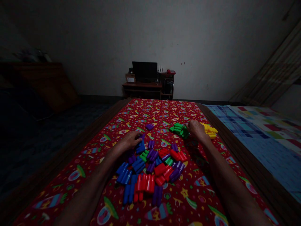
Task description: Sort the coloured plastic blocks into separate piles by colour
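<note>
A mixed heap of plastic blocks (150, 169), blue, red, purple and green, lies on a red patterned cloth (145, 116). My left hand (129, 141) rests at the heap's far left edge, fingers curled over a blue block (140, 147). My right hand (195, 128) reaches further out, between a small pile of green blocks (179, 130) and a pile of yellow blocks (210, 130), fingers closed at the green pile. One purple block (149, 126) lies alone beyond the heap.
The cloth covers a wooden table (237, 138) with dark edges. A chequered mat (258, 131) lies on the floor at right. A desk with a dark monitor (144, 71) stands against the far wall. The room is dim.
</note>
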Tool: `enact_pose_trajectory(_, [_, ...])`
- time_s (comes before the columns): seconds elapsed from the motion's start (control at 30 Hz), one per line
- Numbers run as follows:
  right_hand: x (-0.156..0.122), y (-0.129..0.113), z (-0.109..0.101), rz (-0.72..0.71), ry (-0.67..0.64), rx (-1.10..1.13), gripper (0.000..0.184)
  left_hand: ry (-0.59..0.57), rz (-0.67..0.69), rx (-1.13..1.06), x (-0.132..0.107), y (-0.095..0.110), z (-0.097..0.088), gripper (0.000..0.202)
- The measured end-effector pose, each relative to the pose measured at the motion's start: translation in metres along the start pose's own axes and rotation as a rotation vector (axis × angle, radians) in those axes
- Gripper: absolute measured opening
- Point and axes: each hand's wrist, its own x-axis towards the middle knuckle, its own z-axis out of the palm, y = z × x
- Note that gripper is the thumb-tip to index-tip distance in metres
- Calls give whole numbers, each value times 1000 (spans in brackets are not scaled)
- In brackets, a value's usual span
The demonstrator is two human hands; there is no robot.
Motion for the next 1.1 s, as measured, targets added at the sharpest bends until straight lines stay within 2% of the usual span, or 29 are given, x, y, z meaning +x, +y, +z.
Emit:
enact_pose_trajectory(0.13, [-3, -5, -14, 0, 69, -1, 37, 26, 7, 20, 1, -3, 7, 37])
enact_pose_trajectory(0.2, [-9, -14, -23, -88, 61, 42, 36, 37, 12, 10, 1, -2, 8, 35])
enact_pose_trajectory(0.23, [-13, -20, -28, -176, 32, 84, 36, 54, 19, 7, 1, -2, 9, 35])
enact_pose_trajectory(0.3, [-24, -35, -35, -418, -78, 200, 33, 105, 56, 3, 0, 3, 9, 34])
enact_pose_trajectory(0.37, [-37, -52, -38, -669, -248, 307, 25, 109, 113, 1, -1, 11, 8, 30])
enact_pose_trajectory(0.43, [-51, -66, -38, -850, -416, 365, 16, 7, 151, 15, -5, 22, 4, 22])
enact_pose_trajectory(0.5, [-62, -76, -35, -943, -499, 375, 13, -158, 157, 52, -11, 35, 1, 17])
enact_pose_trajectory(0.57, [-69, -84, -31, -960, -490, 355, 13, -253, 161, 86, -18, 46, -2, 17])
enact_pose_trajectory(0.7, [-69, -88, -19, -938, -424, 317, 13, -237, 191, 107, -29, 55, -3, 20])
enact_pose_trajectory(0.83, [-62, -84, -11, -941, -318, 358, 17, -233, 174, 120, -26, 49, 0, 17])
enact_pose_trajectory(0.93, [-61, -83, -10, -905, -237, 444, 19, -268, 125, 35, -19, 41, -4, 17])
enact_pose_trajectory(1.0, [-63, -85, -11, -854, -179, 525, 22, -196, 78, -64, -15, 39, -11, 15])
enact_pose_trajectory(1.1, [-67, -90, -9, -803, -147, 639, 23, 1, 52, -218, -12, 42, -18, 21])
